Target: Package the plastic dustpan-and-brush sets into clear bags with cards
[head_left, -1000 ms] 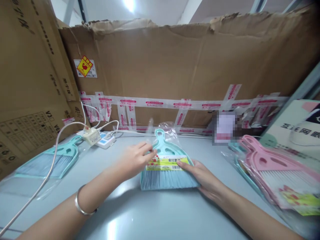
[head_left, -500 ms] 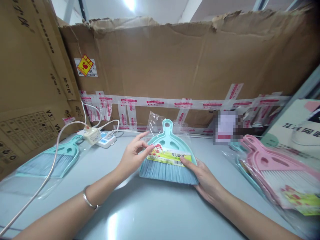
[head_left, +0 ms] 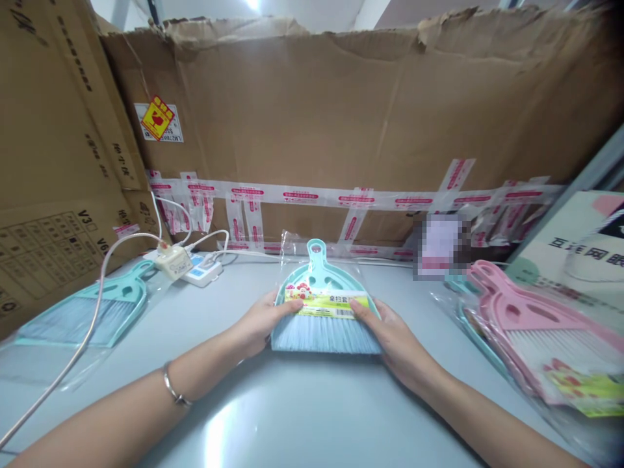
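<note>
A light-blue dustpan and brush set [head_left: 327, 335] in a clear plastic bag is held up over the middle of the table, its handle pointing away from me. Across its front runs a yellow-green printed label [head_left: 326, 303]. My left hand [head_left: 266, 322] grips the left edge, thumb on the label and fingers hidden behind. On the opposite edge, my right hand [head_left: 390, 328] is closed around the set in the same way, its thumb on the label's right end.
Bagged pink dustpan sets [head_left: 531, 312] lie at the right, with blue ones under them. Another bagged blue set [head_left: 92, 312] lies at the left beneath a white cable [head_left: 100, 292]. A power strip [head_left: 205, 270] and cardboard boxes [head_left: 302, 110] stand behind.
My left hand, which was raised with its fingers apart over the label, has closed on the set's left edge. The right hand keeps its hold. The view has shifted slightly.
</note>
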`<state>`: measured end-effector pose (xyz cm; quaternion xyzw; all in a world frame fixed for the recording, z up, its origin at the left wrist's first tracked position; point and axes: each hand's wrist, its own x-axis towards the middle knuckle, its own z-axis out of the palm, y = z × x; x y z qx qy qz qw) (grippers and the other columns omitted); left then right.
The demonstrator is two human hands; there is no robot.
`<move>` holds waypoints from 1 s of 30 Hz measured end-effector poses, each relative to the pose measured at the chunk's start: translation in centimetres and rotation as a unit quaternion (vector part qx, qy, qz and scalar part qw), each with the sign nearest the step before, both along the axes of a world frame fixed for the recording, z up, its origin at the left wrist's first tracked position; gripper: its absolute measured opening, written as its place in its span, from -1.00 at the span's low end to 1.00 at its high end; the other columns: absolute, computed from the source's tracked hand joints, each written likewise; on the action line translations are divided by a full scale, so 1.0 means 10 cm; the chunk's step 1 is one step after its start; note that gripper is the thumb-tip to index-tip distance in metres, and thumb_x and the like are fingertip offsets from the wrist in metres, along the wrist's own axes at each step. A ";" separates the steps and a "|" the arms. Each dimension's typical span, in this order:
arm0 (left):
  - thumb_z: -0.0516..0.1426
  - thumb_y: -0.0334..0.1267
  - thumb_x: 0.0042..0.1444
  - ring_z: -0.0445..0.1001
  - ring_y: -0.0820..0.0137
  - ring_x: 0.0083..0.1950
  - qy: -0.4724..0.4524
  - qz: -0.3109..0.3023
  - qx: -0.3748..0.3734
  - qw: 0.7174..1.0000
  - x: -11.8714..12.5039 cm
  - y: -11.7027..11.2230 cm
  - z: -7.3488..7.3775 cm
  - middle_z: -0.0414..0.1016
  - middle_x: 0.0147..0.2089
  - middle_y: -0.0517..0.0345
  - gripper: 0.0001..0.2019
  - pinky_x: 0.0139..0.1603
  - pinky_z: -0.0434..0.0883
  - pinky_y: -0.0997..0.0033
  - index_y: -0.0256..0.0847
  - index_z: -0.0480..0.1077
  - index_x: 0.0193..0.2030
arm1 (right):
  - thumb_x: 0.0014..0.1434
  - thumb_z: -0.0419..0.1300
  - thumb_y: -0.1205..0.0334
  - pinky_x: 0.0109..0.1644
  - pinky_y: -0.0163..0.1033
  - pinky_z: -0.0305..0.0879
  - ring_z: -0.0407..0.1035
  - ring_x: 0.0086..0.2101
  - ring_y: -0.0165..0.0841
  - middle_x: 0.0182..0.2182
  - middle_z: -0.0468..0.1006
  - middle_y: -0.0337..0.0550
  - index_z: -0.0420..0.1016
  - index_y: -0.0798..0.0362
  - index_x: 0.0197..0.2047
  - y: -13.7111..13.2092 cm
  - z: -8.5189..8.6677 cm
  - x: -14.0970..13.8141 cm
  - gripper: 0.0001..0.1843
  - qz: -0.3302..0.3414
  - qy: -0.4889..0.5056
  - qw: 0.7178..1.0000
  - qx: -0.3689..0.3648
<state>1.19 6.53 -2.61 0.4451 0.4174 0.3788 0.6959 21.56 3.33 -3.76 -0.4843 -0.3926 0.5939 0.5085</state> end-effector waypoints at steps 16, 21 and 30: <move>0.27 -0.16 -0.09 0.52 0.34 -0.27 0.025 0.060 -0.044 0.997 -0.06 0.04 0.12 0.54 -0.14 -0.01 -0.55 -0.35 0.43 0.44 -0.22 0.35 -0.04 | -0.06 0.34 0.16 -0.16 -0.33 0.40 0.44 -0.19 -0.33 -0.16 0.55 -0.07 0.44 0.11 -0.05 -0.01 0.13 0.17 -0.52 0.134 0.034 0.990 -0.008; 0.23 -0.12 -0.02 0.51 0.32 -0.13 -0.009 -0.043 -0.017 0.999 -0.15 0.05 0.20 0.50 -0.04 -0.04 -0.52 -0.16 0.43 0.42 -0.22 0.32 0.04 | -0.09 0.36 0.14 -0.20 -0.38 0.43 0.47 -0.23 -0.33 -0.25 0.59 -0.08 0.53 0.15 -0.19 0.03 0.05 0.13 -0.62 0.043 0.057 0.997 -0.031; 0.27 -0.37 -0.11 0.45 0.32 0.00 -0.007 -0.216 0.044 0.975 -0.34 0.14 0.26 0.46 0.02 -0.09 -0.49 0.01 0.37 0.38 -0.26 0.34 0.04 | -0.18 0.40 0.07 -0.35 -0.44 0.45 0.48 -0.30 -0.35 -0.31 0.61 -0.11 0.56 0.14 -0.27 0.04 0.01 0.13 -0.59 -0.049 0.039 0.998 -0.018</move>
